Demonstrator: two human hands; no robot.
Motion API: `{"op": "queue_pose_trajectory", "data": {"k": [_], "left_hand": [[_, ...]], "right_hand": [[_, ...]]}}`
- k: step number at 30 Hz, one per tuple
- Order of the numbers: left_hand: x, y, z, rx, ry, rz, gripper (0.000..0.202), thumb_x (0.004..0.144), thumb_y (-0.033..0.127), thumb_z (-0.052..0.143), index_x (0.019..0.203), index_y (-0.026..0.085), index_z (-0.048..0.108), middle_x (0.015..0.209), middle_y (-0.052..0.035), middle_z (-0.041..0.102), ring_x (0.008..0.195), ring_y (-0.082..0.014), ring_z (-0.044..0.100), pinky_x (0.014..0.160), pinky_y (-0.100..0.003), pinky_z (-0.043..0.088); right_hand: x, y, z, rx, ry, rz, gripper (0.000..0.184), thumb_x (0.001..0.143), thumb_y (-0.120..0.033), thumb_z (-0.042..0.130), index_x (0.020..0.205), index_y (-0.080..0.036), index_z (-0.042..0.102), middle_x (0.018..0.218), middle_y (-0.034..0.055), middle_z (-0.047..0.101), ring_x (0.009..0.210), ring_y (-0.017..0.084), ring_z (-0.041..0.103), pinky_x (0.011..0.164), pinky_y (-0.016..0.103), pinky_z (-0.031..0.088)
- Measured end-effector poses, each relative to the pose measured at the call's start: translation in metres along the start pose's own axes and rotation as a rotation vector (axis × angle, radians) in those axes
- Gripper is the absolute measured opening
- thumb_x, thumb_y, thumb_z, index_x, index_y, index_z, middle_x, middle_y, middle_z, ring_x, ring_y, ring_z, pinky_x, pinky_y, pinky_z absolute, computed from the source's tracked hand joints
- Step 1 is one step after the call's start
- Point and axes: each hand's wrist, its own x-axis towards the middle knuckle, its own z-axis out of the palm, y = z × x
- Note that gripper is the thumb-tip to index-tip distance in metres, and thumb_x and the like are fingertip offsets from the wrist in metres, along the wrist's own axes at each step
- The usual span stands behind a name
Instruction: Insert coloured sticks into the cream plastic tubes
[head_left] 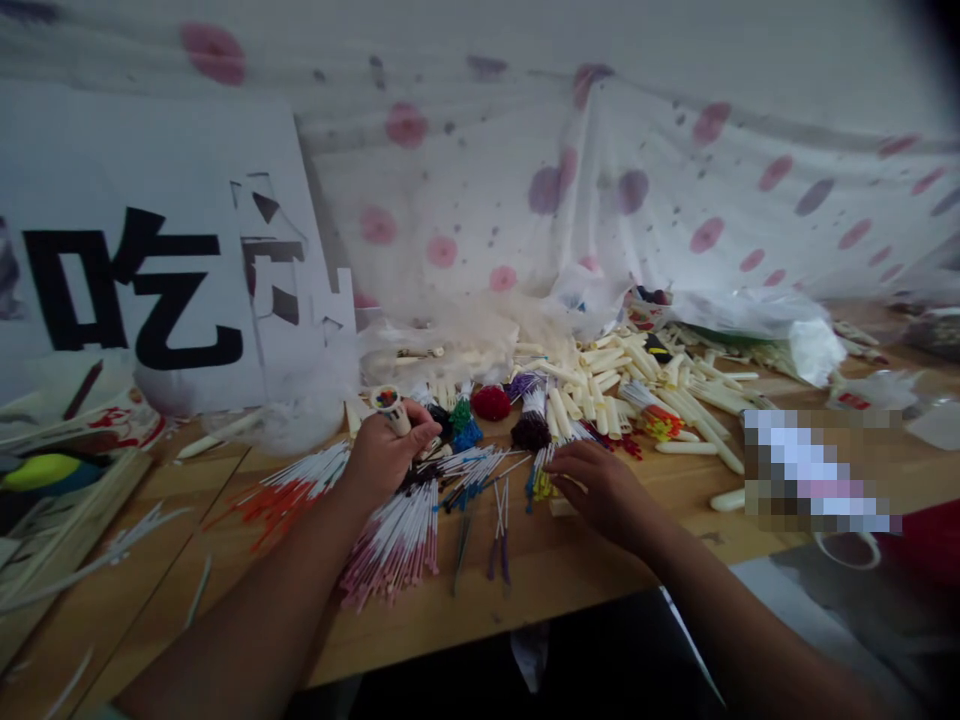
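My left hand (384, 455) is closed around a short cream tube (391, 406) held upright, with coloured tips showing in its open top. My right hand (592, 485) lies low on the wooden table (585, 560), its fingers curled on a small bundle of thin sticks with yellow and blue tips (541, 478). Between and under my hands lie fanned bundles of thin white sticks: orange-tipped (281, 492), pink-tipped (394, 545) and blue-tipped (472, 472).
A heap of cream tubes (637, 385) fills the table's far middle, with red (491, 403) and dark (531, 430) tip clusters beside it. A white sign with black characters (142, 290) leans at left. Spotted cloth (570, 180) hangs behind. Plastic bags (757, 320) lie at right.
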Motion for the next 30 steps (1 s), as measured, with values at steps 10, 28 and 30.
{"op": "queue_pose_trajectory", "data": {"k": [10,28,30], "left_hand": [[0.002,-0.003,-0.009,-0.031,0.147,0.01,0.025,0.074,0.038,0.062,0.065,0.017,0.051,0.044,0.006,0.042,0.042,-0.0084,0.038,0.045,-0.022,0.03],[0.009,-0.002,-0.013,0.232,0.087,-0.056,0.028,0.073,0.042,0.059,0.071,0.014,0.06,0.058,0.0031,0.049,0.056,-0.0119,0.044,0.056,-0.024,0.034],[0.008,-0.003,-0.014,0.226,0.09,-0.056,0.029,0.073,0.043,0.059,0.072,0.014,0.06,0.06,0.0023,0.05,0.057,-0.0123,0.045,0.058,-0.025,0.036]], "right_hand": [[0.108,-0.017,0.039,-0.44,-0.327,-0.056,0.019,0.083,-0.018,0.051,0.085,-0.015,0.069,0.084,0.0125,0.067,0.092,0.024,0.055,0.075,0.034,0.038],[0.118,-0.048,0.054,-0.306,-0.257,-0.219,0.02,0.085,-0.023,0.048,0.083,-0.019,0.067,0.088,0.0077,0.06,0.089,0.021,0.05,0.075,0.032,0.033],[0.12,-0.054,0.062,-0.291,-0.253,-0.214,0.018,0.082,-0.019,0.05,0.079,-0.015,0.067,0.089,0.0107,0.059,0.087,0.022,0.049,0.074,0.033,0.033]]}}
